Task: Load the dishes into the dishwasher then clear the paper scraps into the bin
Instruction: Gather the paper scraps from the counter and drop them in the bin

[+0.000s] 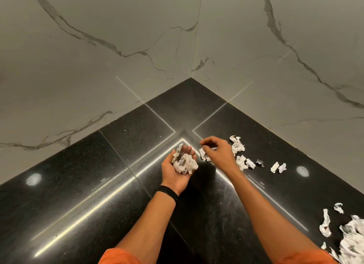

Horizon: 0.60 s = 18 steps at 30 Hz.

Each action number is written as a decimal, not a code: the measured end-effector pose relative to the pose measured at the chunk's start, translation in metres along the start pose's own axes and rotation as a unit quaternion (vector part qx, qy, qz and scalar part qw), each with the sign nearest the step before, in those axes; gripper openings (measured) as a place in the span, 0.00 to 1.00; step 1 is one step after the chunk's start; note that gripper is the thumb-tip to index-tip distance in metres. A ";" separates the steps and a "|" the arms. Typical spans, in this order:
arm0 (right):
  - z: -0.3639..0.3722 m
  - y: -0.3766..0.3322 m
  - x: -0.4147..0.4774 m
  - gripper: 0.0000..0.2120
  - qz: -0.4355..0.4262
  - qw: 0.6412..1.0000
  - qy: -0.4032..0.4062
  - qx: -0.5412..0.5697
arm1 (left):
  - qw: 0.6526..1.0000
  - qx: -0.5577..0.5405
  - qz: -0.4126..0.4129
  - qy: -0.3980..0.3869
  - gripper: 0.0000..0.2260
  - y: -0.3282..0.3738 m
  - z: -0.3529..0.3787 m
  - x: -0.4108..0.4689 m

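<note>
Left hand: one, palm up, fingers curled loosely into a cup around a wad of crumpled paper scraps; the pieces in the wad overlap and cannot be counted. Black wristband: one, on the left wrist.

Right hand: one, palm down, fingertips drawn together over a small scrap on the counter; whether they actually pinch it cannot be told, the hand covers the contact.

Loose scraps, far group: roughly eight to ten white crumpled pieces strung out to the right of the right hand, some partly behind it; the two outermost pieces lie side by side, a little apart from the rest. One dark-printed piece sits among them.

Loose scraps, near group: a heap at the lower right, cut off by the frame edge, with three or four separate pieces beside it; total count uncertain.

Print on the paper: grey marks only, nothing legible.

Counter: one, black polished stone, meeting in a corner, with bright reflections of lights. Walls: two, pale marble-veined panels.

Orange sleeves: two, both cut off at the bottom edge.
</note>
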State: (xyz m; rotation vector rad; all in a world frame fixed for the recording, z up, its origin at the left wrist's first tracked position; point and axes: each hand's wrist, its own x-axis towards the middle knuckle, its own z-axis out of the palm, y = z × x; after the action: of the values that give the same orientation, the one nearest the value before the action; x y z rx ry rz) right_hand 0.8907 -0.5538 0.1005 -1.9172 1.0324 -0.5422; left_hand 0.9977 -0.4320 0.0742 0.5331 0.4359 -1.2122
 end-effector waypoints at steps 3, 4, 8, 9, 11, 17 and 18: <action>0.002 0.021 0.019 0.14 -0.016 0.963 -0.047 -0.264 | 1.000 0.008 0.007 0.009 0.19 0.003 0.001 0.000; 0.005 0.028 0.022 0.15 -0.020 0.942 -0.064 -0.330 | 1.000 0.005 0.009 0.013 0.20 0.003 0.002 0.000; 0.020 0.047 0.023 0.13 -0.064 0.927 -0.049 -0.366 | 1.000 -0.007 0.016 0.025 0.20 0.006 0.000 0.002; 0.023 0.050 0.022 0.11 -0.075 0.932 -0.035 -0.353 | 0.999 -0.008 0.017 0.030 0.20 0.007 -0.002 0.003; 0.026 0.051 0.019 0.07 -0.084 0.948 -0.002 -0.306 | 0.999 -0.009 0.016 0.037 0.20 0.007 -0.005 0.004; 0.024 0.009 -0.002 0.05 -0.013 0.996 0.059 0.073 | 0.999 0.004 0.011 0.048 0.20 0.000 -0.011 0.007; 0.024 -0.001 -0.007 0.05 -0.004 0.992 0.043 0.118 | 0.999 0.005 0.007 0.044 0.20 -0.002 -0.012 0.008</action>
State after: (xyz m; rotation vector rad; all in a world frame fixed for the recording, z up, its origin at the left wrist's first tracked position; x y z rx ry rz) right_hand 0.9038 -0.5360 0.0886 -1.7026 0.9692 -0.7230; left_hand 0.9977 -0.4310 0.0597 0.5986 0.5003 -1.1803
